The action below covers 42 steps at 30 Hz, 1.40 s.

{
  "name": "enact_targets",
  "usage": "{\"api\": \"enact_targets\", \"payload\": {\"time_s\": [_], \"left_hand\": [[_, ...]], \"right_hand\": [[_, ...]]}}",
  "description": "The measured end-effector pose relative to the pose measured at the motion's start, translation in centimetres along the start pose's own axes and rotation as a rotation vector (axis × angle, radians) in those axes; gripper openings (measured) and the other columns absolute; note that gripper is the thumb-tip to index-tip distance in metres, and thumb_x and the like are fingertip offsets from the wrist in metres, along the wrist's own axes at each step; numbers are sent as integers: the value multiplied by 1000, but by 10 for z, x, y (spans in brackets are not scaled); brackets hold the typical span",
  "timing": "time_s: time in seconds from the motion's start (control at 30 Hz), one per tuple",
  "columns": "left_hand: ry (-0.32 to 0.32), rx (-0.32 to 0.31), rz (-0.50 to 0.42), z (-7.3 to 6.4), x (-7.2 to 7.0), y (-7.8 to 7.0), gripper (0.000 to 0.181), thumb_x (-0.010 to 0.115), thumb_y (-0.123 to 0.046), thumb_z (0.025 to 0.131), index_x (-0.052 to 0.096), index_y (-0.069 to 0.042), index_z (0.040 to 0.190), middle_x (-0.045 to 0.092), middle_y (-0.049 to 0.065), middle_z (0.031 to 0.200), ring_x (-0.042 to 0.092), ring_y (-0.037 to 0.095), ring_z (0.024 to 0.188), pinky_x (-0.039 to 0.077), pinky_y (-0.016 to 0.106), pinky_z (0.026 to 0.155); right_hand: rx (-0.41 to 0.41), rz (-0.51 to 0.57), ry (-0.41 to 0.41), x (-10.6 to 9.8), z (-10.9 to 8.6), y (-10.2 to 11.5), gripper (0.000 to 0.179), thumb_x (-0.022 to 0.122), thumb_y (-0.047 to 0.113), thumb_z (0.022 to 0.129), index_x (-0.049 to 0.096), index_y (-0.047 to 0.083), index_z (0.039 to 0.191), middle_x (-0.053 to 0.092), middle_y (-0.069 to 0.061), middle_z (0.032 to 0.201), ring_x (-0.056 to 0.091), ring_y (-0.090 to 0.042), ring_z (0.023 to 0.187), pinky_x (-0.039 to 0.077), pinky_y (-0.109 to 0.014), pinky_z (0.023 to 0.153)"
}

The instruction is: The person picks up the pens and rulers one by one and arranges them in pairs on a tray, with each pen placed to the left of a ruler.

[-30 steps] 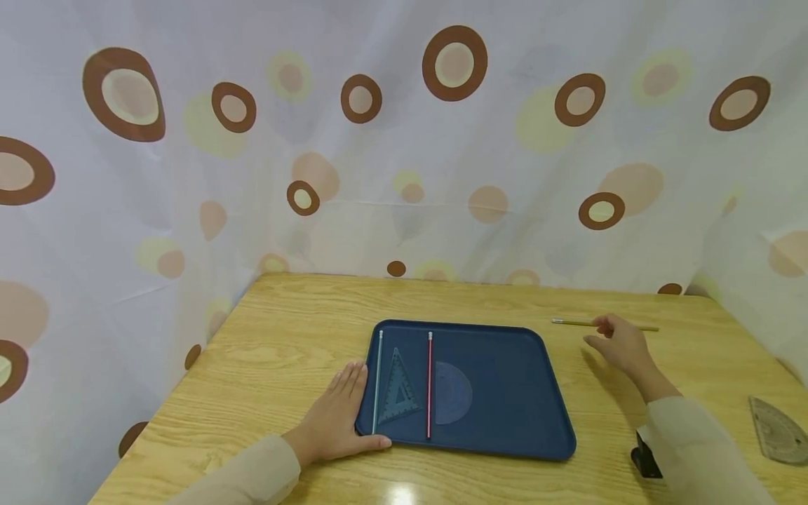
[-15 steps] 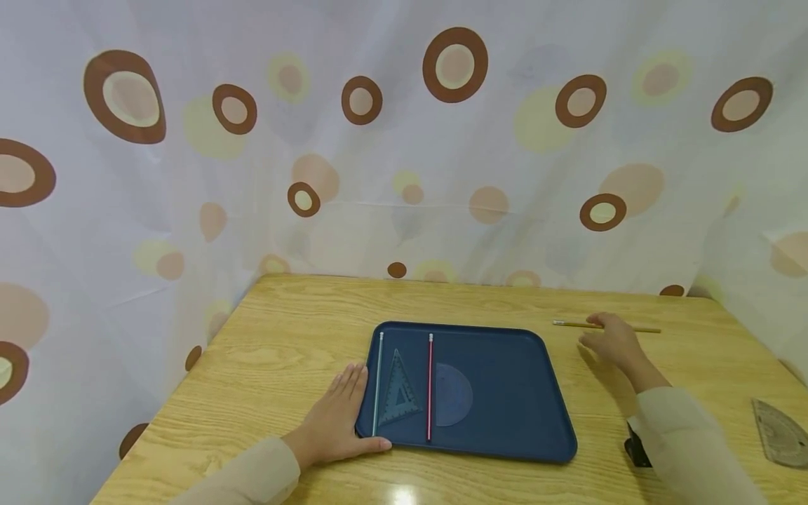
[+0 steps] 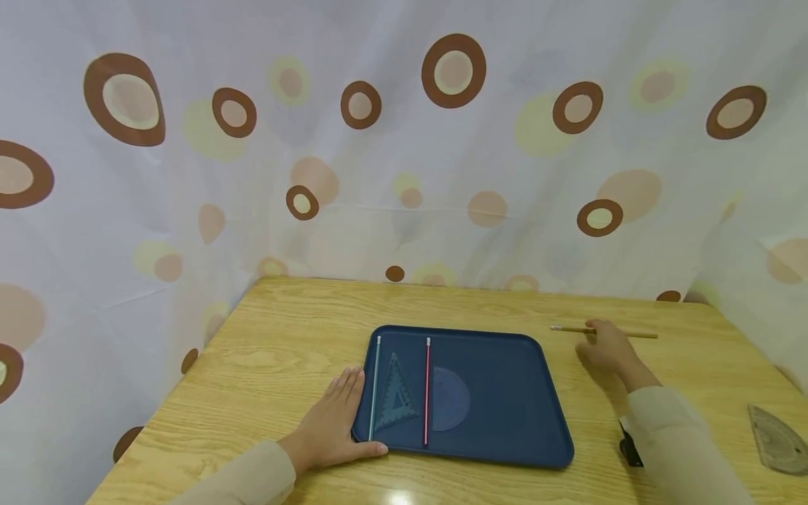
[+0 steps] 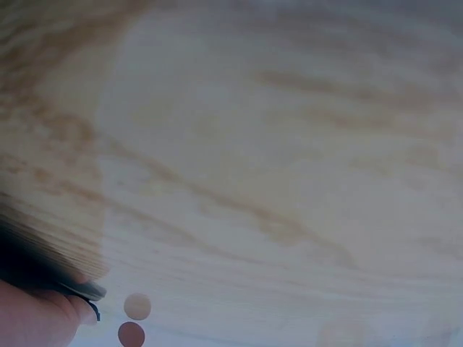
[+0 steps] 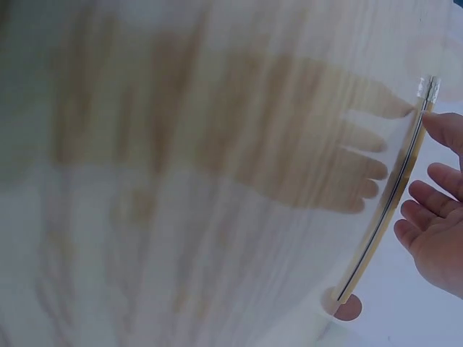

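Note:
My left hand rests against the left side of a dark blue tray, fingers straight and thumb along its front rim. A blue pencil, a clear triangular set square, a red pencil and a clear protractor lie in the tray. Behind and right of it, a yellow pencil lies on the table. My right hand is at this pencil. In the right wrist view, one digit meets the pencil near its metal end, with the other fingers loosely bent apart from it.
A second clear protractor lies on the wooden table at the far right. A small black object shows under the right sleeve. A white curtain with brown circles closes off the back and sides.
My right hand has moved slightly left and come down to the yellow pencil, its fingers drawing closer together. The left hand and the tray have stayed in place.

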<state>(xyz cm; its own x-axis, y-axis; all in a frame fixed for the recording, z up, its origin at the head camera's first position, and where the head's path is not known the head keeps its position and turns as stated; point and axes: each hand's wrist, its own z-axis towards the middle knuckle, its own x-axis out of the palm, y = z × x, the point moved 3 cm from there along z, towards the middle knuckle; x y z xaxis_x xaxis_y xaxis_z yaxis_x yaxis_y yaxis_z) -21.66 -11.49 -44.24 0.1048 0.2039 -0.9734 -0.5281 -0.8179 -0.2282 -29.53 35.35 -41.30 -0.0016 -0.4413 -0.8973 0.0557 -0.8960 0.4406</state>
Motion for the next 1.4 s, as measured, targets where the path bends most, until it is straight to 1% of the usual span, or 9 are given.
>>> {"api": "enact_targets", "payload": {"time_s": [0.1, 0.33, 0.67, 0.77, 0.9, 1.0, 1.1, 1.27, 1.4], "left_hand": [[4, 0, 0, 0, 0, 1, 114, 47, -78, 74, 16, 4, 146, 15, 19, 154, 13, 32, 143, 18, 45, 116], [9, 1, 8, -1, 0, 1, 114, 46, -78, 74, 15, 5, 146, 15, 19, 154, 13, 32, 143, 18, 45, 116], [7, 0, 3, 0, 0, 2, 114, 46, -78, 74, 15, 4, 147, 14, 19, 154, 12, 32, 144, 18, 45, 116], [6, 2, 2, 0, 1, 2, 114, 45, -78, 74, 15, 4, 147, 14, 19, 155, 12, 32, 144, 18, 45, 116], [8, 3, 1, 0, 2, 3, 114, 45, -79, 74, 15, 4, 147, 14, 19, 155, 12, 32, 144, 18, 45, 116], [8, 3, 3, 0, 2, 3, 114, 45, -79, 74, 15, 4, 147, 14, 19, 155, 12, 32, 144, 18, 45, 116], [6, 5, 0, 0, 2, 4, 114, 46, -78, 74, 15, 4, 147, 14, 19, 154, 13, 32, 144, 18, 45, 116], [4, 10, -10, 0, 3, 3, 115, 46, -78, 74, 15, 5, 146, 14, 20, 154, 13, 33, 143, 19, 45, 116], [5, 7, 1, 0, 3, 3, 114, 45, -79, 74, 14, 4, 147, 13, 19, 155, 12, 32, 144, 19, 44, 116]], "right_hand": [[-11, -22, 16, 2, 1, 0, 58, 51, 10, 88, 30, -25, 129, 33, -46, 128, 35, -60, 114, 36, -64, 92], [-6, -11, 55, 1, 3, -1, 60, 51, 12, 90, 27, -25, 130, 29, -47, 130, 32, -60, 116, 35, -65, 93], [3, -48, 62, -4, 4, -10, 59, 51, 14, 90, 29, -26, 128, 31, -47, 128, 33, -60, 114, 35, -65, 93], [-11, -79, 46, -4, 6, -12, 56, 52, 11, 89, 32, -26, 126, 36, -47, 124, 38, -59, 111, 38, -64, 90], [-36, -130, 7, -4, 9, -14, 47, 53, 8, 87, 42, -25, 119, 47, -44, 114, 46, -57, 103, 43, -60, 85], [-54, -147, -23, -4, 11, -14, 41, 55, 5, 86, 47, -24, 113, 52, -42, 106, 50, -56, 97, 45, -58, 82], [-64, -148, -35, -4, 10, -13, 37, 56, 4, 86, 50, -24, 110, 55, -40, 102, 52, -53, 93, 47, -56, 79], [-41, -145, -21, -7, 7, -11, 34, 56, 3, 87, 50, -23, 109, 54, -40, 100, 55, -50, 89, 49, -53, 74], [-39, -152, -20, -9, 6, -10, 30, 56, 2, 86, 52, -21, 105, 53, -39, 98, 56, -48, 84, 49, -51, 72]]}}
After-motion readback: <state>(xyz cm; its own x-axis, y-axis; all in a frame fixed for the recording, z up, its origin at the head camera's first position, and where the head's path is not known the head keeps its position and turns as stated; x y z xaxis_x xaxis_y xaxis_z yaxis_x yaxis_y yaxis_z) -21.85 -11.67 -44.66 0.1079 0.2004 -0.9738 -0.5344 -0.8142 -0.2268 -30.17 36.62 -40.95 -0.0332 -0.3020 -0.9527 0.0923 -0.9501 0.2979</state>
